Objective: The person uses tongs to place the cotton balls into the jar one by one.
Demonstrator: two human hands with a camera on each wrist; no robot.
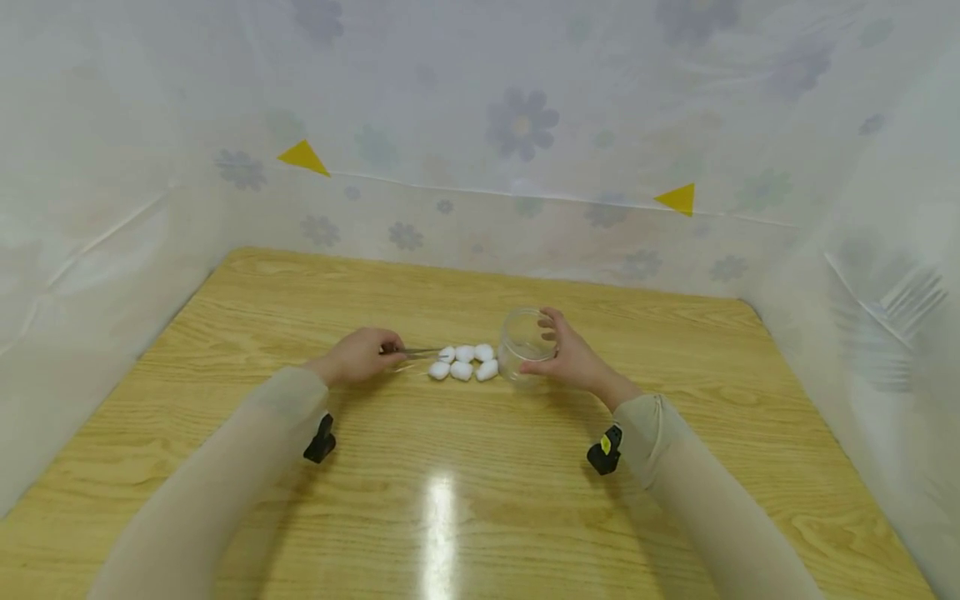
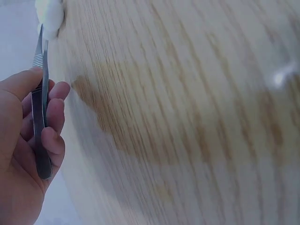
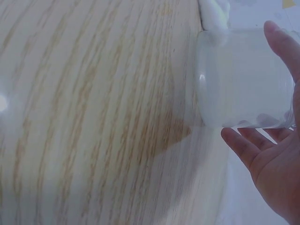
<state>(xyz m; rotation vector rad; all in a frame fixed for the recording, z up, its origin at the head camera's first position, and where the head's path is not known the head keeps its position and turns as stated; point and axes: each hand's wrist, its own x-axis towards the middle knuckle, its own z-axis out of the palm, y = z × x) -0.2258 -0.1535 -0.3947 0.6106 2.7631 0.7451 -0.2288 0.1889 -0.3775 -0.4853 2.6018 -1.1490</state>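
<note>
My left hand (image 1: 362, 357) pinches metal tweezers (image 2: 42, 157) between the thumb and fingers. Their tips point right and overlap the back-left ball among several white cotton balls (image 1: 461, 371), which lie in two short rows on the table. Just right of the rows stands a clear, open jar (image 1: 516, 354). My right hand (image 1: 573, 358) holds the jar from its right side, thumb at the near side and fingers round the far side. In the right wrist view, the jar's wall (image 3: 243, 75) shows between thumb and fingers, and no cotton appears inside.
The wood-grain table (image 1: 465, 500) reflects a bright light streak near its front. Flower-print sheeting (image 1: 480, 225) encloses the back and sides, with two yellow triangles (image 1: 678, 200) on the back sheet.
</note>
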